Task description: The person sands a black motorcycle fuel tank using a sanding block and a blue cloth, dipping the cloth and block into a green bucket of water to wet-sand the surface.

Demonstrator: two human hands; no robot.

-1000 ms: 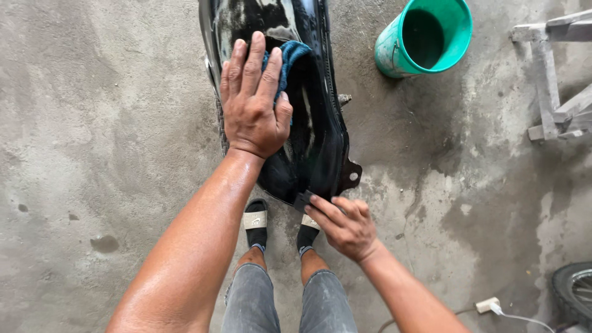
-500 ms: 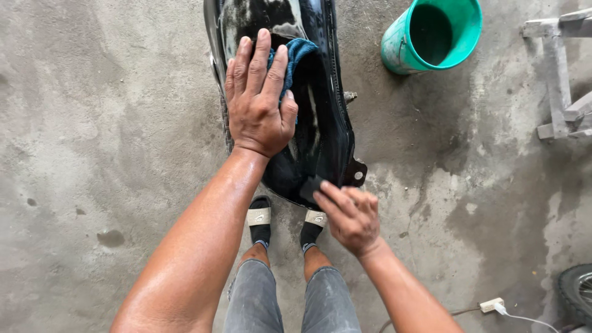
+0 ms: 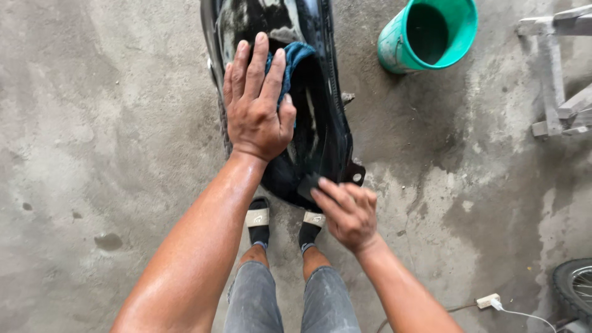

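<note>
A black glossy plastic vehicle panel [image 3: 324,132] stands upright on the wet concrete floor in front of my feet, with soap suds near its top. My left hand [image 3: 256,102] lies flat on a blue cloth [image 3: 295,58], pressing it against the panel's upper part. My right hand [image 3: 346,213] grips the panel's lower edge near a mounting tab, fingers curled over it.
A green bucket [image 3: 394,52] stands at the upper right. A grey metal frame [image 3: 558,74] is at the right edge. A tyre [image 3: 573,287] and a white plug with cable [image 3: 490,301] lie at the lower right. My sandalled feet [image 3: 280,223] are below the panel.
My left hand with the cloth has slid slightly down the panel. My right hand has shifted a little along the lower edge.
</note>
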